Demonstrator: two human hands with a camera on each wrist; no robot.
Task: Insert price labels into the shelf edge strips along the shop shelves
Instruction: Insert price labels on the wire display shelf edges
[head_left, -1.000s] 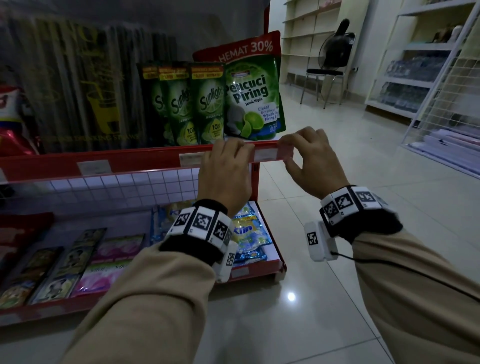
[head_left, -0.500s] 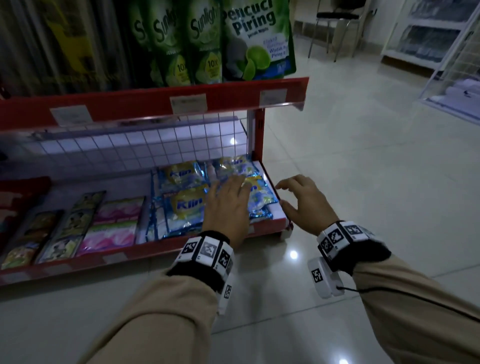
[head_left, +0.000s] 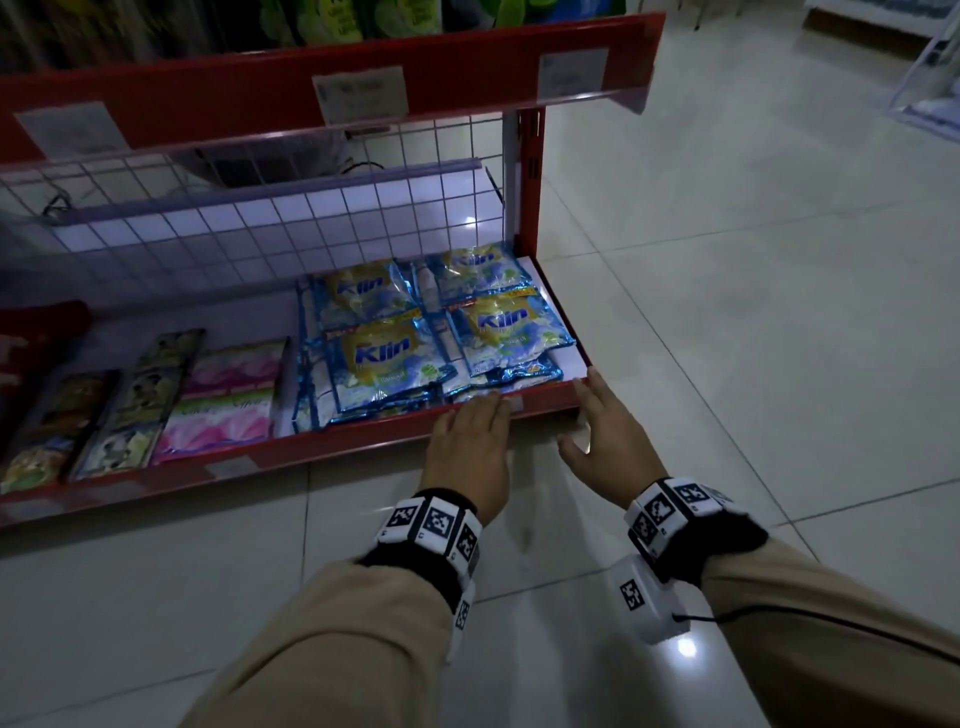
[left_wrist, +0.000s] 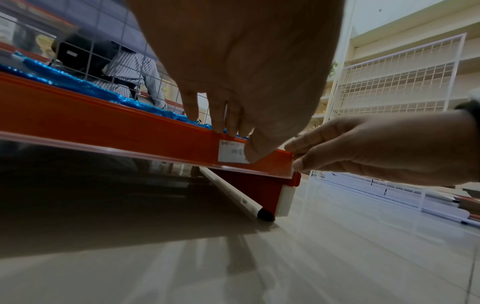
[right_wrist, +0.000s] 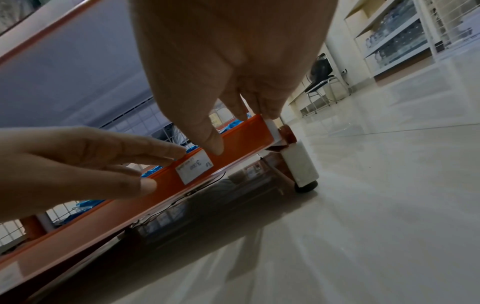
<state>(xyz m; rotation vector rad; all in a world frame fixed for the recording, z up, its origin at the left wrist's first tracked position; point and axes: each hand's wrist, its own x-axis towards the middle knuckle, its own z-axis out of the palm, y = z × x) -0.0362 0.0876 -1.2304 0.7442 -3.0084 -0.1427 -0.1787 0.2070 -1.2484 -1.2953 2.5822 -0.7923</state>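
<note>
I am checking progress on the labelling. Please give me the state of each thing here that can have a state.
price label: seated in the strip, upside down
bottom edge strip: left thumb on it, right fingertips at its end
left hand: fingers straight, over the shelf edge
right hand: fingers straight
Klin sachets: lying flat, overlapping

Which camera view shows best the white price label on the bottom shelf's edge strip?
The right wrist view: the price label faces the camera uncovered, its writing visible. In the left wrist view the left hand covers the label's right end. In the head view that hand hides nearly all of it.
</note>
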